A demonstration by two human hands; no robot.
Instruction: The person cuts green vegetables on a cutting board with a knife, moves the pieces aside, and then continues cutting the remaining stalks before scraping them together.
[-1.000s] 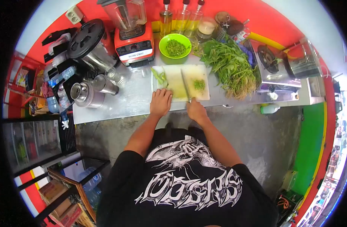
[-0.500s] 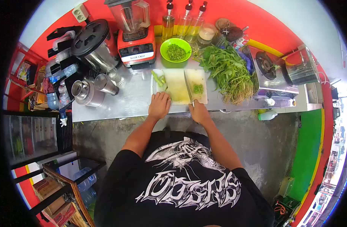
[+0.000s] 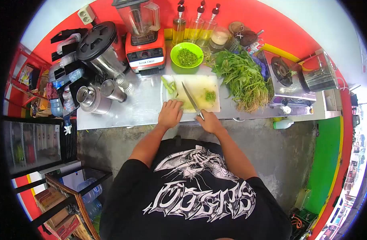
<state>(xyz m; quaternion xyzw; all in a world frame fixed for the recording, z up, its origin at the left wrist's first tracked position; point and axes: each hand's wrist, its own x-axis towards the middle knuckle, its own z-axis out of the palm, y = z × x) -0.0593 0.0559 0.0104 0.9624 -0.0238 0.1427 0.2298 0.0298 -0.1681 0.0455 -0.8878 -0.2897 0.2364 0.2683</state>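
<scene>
A white cutting board [image 3: 191, 82] lies on the metal counter in front of me. My right hand [image 3: 209, 121] is closed round the handle of a knife [image 3: 190, 97], whose blade slants up and left across the board. Right of the blade is a small heap of chopped greens [image 3: 210, 96]. At the board's left side lie uncut green stalks [image 3: 168, 85]. Just below them, my left hand [image 3: 170, 114] rests on the board's near left edge with fingers laid down, apparently empty. Behind the board stands a lime-green bowl [image 3: 186, 69] with chopped greens [image 3: 186, 57] inside.
A large bunch of leafy greens with roots [image 3: 241, 78] lies right of the board, beside a gas stove [image 3: 289, 86]. A blender [image 3: 145, 52], oil bottles [image 3: 195, 29] and a jar [image 3: 220, 37] line the back. Metal containers [image 3: 93, 100] stand at left.
The knife has swung left, from beside the chopped heap toward the board's middle, its blade more slanted. My left hand stays in nearly the same spot.
</scene>
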